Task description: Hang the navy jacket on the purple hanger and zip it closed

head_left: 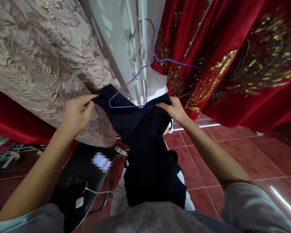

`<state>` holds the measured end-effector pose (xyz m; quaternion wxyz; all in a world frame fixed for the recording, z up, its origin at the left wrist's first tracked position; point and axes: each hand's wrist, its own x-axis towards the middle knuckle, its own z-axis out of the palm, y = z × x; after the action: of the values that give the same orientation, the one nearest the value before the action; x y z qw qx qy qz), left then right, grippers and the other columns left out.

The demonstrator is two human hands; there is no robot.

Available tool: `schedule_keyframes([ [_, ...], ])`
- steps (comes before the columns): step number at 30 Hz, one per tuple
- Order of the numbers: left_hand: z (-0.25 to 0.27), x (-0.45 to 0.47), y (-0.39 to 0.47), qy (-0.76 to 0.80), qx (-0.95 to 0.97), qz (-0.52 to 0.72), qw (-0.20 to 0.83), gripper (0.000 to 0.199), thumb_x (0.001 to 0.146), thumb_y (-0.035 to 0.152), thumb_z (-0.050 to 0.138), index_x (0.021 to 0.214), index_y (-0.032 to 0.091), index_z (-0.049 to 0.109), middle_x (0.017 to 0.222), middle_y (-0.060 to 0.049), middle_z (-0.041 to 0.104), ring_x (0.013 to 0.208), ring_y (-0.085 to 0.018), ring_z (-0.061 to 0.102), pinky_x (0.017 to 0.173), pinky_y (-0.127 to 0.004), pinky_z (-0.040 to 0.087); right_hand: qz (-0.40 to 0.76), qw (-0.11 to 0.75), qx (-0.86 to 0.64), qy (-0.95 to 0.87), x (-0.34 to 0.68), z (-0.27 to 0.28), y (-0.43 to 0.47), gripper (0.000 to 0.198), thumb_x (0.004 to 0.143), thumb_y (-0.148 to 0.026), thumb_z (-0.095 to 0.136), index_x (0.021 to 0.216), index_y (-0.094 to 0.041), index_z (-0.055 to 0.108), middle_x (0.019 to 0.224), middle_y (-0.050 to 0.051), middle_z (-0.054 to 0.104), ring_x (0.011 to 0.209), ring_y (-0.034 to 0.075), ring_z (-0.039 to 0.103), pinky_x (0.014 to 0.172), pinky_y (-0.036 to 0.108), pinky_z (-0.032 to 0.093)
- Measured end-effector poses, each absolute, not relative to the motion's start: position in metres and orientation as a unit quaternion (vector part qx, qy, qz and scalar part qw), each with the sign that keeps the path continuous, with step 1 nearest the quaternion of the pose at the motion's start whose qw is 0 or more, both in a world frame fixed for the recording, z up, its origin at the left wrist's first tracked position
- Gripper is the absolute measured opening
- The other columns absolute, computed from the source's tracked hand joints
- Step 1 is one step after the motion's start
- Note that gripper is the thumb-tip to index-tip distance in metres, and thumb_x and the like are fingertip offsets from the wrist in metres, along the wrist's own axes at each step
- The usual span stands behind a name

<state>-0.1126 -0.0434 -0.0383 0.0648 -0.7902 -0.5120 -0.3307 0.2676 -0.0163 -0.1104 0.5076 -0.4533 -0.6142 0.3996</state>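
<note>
A dark navy garment (145, 136) stretches between both hands and hangs down over my lap; its exact kind does not show. My left hand (76, 113) pinches one upper corner of the cloth. The opposite upper corner is gripped by my right hand (176, 110), thumb lying over the fabric. A purple wire hanger (135, 77) hooks onto a metal rail above; its left end dips into the garment's opening, while its right arm reaches out past the cloth toward red fabric.
Red gowns with gold sequins (208, 64) hang on the right, a pale embossed gown (50, 64) on the left. A black seat (84, 161) at lower left carries a phone (101, 161), a cable and a white charger (79, 202). Red tiles (232, 152) cover the floor.
</note>
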Motion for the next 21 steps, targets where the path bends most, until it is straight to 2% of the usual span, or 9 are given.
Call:
schedule_keyframes([
  [3,-0.016,-0.076,-0.05,-0.431,-0.804,-0.4,0.09,0.028,0.101,0.032,0.055,0.118,0.026,0.076,0.116,0.0,0.077,0.103,-0.022,0.071,0.093,-0.039,0.056,0.443,0.512,-0.428,-0.599,0.248,-0.114,-0.021,0.021,0.075,-0.037,0.077,0.079,-0.016,0.077,0.079,0.002,0.073,0.076,0.019,0.065,0.076,0.033,0.051],
  [8,-0.008,-0.027,-0.029,-0.439,-0.792,-0.415,0.085,0.026,0.101,0.026,0.055,0.122,0.026,0.07,0.105,-0.004,0.075,0.098,-0.024,0.072,0.094,-0.039,0.054,0.448,0.522,-0.379,-0.619,0.216,-0.123,-0.027,0.025,0.085,-0.041,0.069,0.089,-0.018,0.077,0.093,0.005,0.077,0.09,0.023,0.071,0.088,0.038,0.057],
  [11,-0.01,-0.026,-0.007,-0.419,-0.804,-0.416,0.072,0.025,0.1,0.027,0.055,0.122,0.026,0.069,0.107,-0.007,0.074,0.102,-0.028,0.071,0.096,-0.041,0.052,0.36,0.54,-0.354,-0.674,0.226,-0.126,-0.031,0.029,0.09,-0.032,0.062,0.113,-0.021,0.076,0.116,0.006,0.076,0.109,0.024,0.071,0.101,0.041,0.056],
  [13,-0.012,-0.032,0.004,-0.408,-0.815,-0.405,0.075,0.024,0.1,0.025,0.054,0.116,0.025,0.071,0.109,-0.007,0.074,0.103,-0.027,0.069,0.097,-0.041,0.051,0.257,0.593,-0.383,-0.66,0.251,-0.127,-0.031,0.048,0.086,-0.024,0.062,0.134,-0.025,0.068,0.141,0.006,0.067,0.126,0.025,0.066,0.107,0.042,0.054],
  [15,-0.013,-0.041,0.012,-0.406,-0.82,-0.395,0.084,0.022,0.099,0.022,0.054,0.113,0.024,0.072,0.109,-0.006,0.074,0.102,-0.025,0.066,0.097,-0.039,0.05,0.168,0.65,-0.432,-0.603,0.284,-0.125,-0.029,0.062,0.082,-0.024,0.067,0.143,-0.026,0.061,0.153,0.007,0.057,0.134,0.028,0.061,0.108,0.045,0.055],
  [17,-0.013,-0.048,0.019,-0.411,-0.821,-0.387,0.091,0.02,0.1,0.022,0.055,0.112,0.022,0.071,0.107,-0.004,0.073,0.101,-0.022,0.063,0.099,-0.038,0.049,0.154,0.657,-0.46,-0.577,0.321,-0.12,-0.023,0.054,0.079,-0.028,0.073,0.132,-0.024,0.068,0.144,0.009,0.065,0.128,0.029,0.065,0.105,0.047,0.056],
  [19,-0.013,-0.054,0.024,-0.418,-0.817,-0.387,0.091,0.018,0.102,0.025,0.055,0.109,0.019,0.07,0.104,-0.003,0.071,0.1,-0.02,0.061,0.098,-0.037,0.049,0.225,0.619,-0.462,-0.594,0.351,-0.111,-0.016,0.034,0.076,-0.032,0.079,0.109,-0.021,0.077,0.115,0.008,0.077,0.108,0.028,0.073,0.096,0.047,0.06],
  [21,-0.016,-0.056,0.028,-0.425,-0.798,-0.419,0.083,0.018,0.104,0.031,0.057,0.111,0.019,0.069,0.1,-0.001,0.067,0.095,-0.018,0.06,0.097,-0.036,0.048,0.306,0.586,-0.445,-0.604,0.368,-0.098,-0.008,0.021,0.079,-0.036,0.079,0.092,-0.019,0.079,0.092,0.007,0.078,0.089,0.025,0.075,0.086,0.044,0.061],
])
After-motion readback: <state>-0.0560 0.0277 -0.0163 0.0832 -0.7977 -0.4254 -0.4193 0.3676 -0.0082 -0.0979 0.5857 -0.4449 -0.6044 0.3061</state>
